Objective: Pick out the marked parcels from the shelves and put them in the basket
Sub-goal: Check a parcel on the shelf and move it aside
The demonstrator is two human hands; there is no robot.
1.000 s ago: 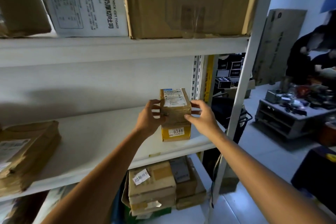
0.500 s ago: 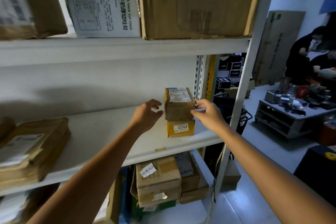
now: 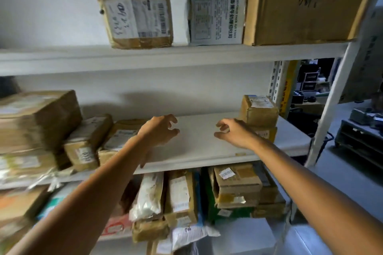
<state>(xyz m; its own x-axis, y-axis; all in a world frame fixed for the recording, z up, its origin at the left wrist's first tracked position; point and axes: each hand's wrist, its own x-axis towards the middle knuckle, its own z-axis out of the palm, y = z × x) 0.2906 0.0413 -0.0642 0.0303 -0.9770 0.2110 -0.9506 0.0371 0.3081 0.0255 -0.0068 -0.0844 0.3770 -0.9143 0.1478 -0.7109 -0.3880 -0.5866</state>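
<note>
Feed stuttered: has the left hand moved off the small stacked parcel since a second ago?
Yes. The left hand has shifted left along the middle shelf, clear of the small stacked parcel it gripped before; it holds nothing.

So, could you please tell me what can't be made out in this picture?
Basket: nowhere in the head view.
Yellow box: number label partly hidden behind the right hand.
Left parcels: labels blurred by motion.
Big carton: scrawl too blurred to read.
</note>
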